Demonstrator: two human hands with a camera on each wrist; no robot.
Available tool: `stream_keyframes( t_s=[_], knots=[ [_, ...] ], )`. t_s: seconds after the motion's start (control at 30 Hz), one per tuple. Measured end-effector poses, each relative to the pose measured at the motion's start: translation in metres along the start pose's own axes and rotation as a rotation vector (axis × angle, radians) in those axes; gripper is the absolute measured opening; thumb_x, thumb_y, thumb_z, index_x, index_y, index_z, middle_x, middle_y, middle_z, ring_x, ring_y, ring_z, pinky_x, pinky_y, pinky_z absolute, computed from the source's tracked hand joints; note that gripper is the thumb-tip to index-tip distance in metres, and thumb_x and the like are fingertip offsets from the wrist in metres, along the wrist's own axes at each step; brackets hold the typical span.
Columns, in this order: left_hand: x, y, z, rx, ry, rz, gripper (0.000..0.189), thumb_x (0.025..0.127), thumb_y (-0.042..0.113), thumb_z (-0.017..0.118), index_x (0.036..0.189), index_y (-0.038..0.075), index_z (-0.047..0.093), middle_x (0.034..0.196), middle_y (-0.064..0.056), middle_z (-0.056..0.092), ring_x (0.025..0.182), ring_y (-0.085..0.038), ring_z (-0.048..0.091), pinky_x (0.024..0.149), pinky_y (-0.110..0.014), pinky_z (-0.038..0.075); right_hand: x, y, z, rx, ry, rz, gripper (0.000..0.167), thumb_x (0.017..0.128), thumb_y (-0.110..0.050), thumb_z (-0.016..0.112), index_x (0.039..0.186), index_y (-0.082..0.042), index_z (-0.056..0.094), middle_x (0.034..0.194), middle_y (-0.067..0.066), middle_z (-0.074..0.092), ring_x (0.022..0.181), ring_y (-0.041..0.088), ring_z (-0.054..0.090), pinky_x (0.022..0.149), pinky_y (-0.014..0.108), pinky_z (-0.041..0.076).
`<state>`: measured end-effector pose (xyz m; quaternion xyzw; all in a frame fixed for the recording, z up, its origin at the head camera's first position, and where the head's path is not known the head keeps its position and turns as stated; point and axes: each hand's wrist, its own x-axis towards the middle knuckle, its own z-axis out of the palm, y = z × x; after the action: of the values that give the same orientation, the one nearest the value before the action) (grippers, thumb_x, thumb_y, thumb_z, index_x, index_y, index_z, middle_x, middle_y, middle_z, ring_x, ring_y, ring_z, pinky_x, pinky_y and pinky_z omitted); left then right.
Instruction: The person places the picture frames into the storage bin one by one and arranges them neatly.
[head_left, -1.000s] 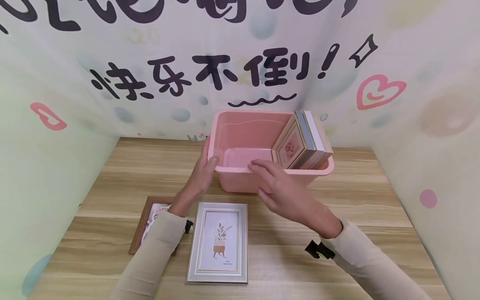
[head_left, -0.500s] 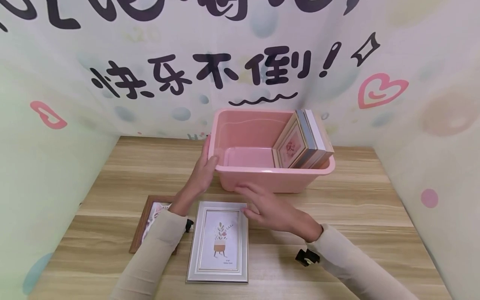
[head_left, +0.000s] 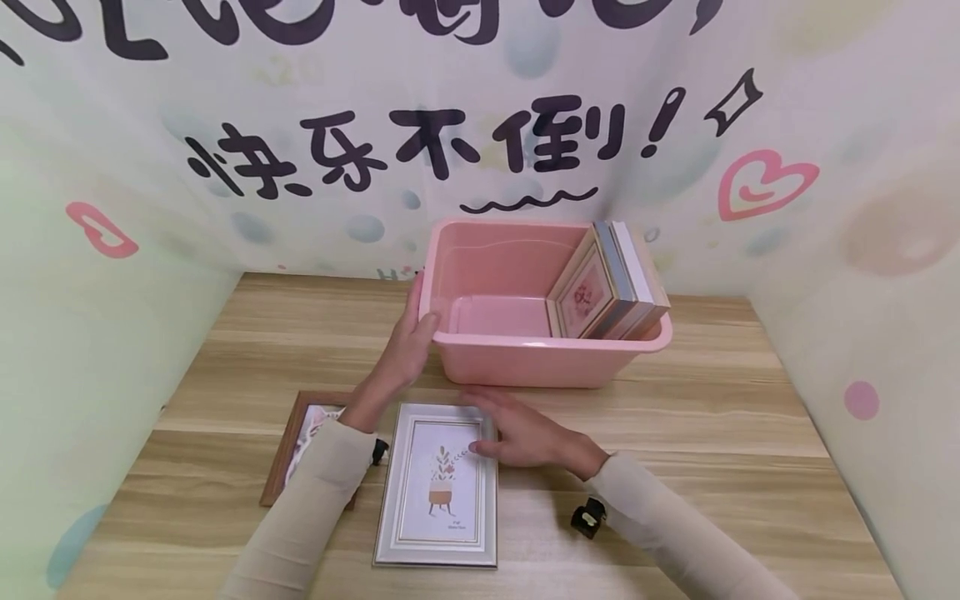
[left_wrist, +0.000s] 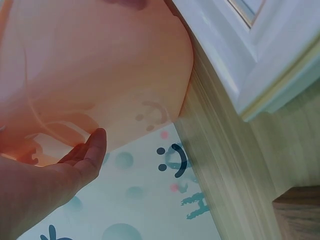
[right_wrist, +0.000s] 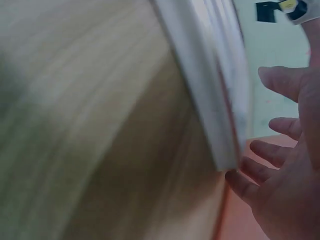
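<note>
Pink and plastic, a rectangular bin (head_left: 525, 365) is gripped at its left rim by the left hand (head_left: 405, 350). Under the right hand (head_left: 517, 429) (fingers apart; contact cannot be told), a white rectangular picture frame (head_left: 438, 492) is partly covered. Below the left hand, a brown wooden frame (head_left: 283, 454) is half hidden by a beige sleeve (head_left: 322, 475).

Glossy plastic bin (head_left: 525, 365); smooth wood-grain tabletop (head_left: 712, 417)
</note>
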<state>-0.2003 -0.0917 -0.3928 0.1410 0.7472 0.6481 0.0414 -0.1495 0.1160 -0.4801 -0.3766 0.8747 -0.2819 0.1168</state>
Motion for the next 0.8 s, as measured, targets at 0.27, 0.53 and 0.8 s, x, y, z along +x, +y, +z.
stream_keyframes(
  t_s=[0.27, 0.53, 0.8],
  knots=[
    [0.000, 0.001, 0.000, -0.001, 0.004, 0.003, 0.067, 0.102, 0.011, 0.033, 0.160, 0.011, 0.000, 0.165, -0.016, 0.013, 0.139, -0.032, 0.033, 0.114, -0.055, 0.031, 0.006, 0.004, 0.011, -0.061, -0.007, 0.033, 0.074, 0.089, -0.034, 0.072, 0.150, -0.009, 0.041, 0.152, 0.010, 0.045, 0.142, 0.031, 0.037, 0.116, 0.052, 0.028],
    [0.000, 0.001, 0.000, 0.001, 0.011, 0.007, 0.068, 0.101, 0.010, 0.033, 0.160, 0.011, 0.001, 0.164, -0.017, 0.014, 0.138, -0.032, 0.034, 0.114, -0.054, 0.030, 0.013, 0.011, 0.018, -0.148, 0.046, 0.015, 0.064, 0.090, -0.028, 0.071, 0.145, -0.004, 0.048, 0.141, 0.014, 0.054, 0.135, 0.032, 0.044, 0.114, 0.051, 0.032],
    [-0.001, 0.002, 0.001, 0.021, 0.020, -0.001, 0.068, 0.101, 0.007, 0.033, 0.160, 0.013, 0.002, 0.163, -0.019, 0.018, 0.134, -0.033, 0.038, 0.113, -0.054, 0.031, 0.020, 0.013, 0.020, -0.157, 0.112, 0.045, 0.035, 0.094, -0.017, 0.067, 0.126, -0.005, 0.065, 0.122, 0.009, 0.061, 0.119, 0.025, 0.051, 0.106, 0.044, 0.041]
  ],
)
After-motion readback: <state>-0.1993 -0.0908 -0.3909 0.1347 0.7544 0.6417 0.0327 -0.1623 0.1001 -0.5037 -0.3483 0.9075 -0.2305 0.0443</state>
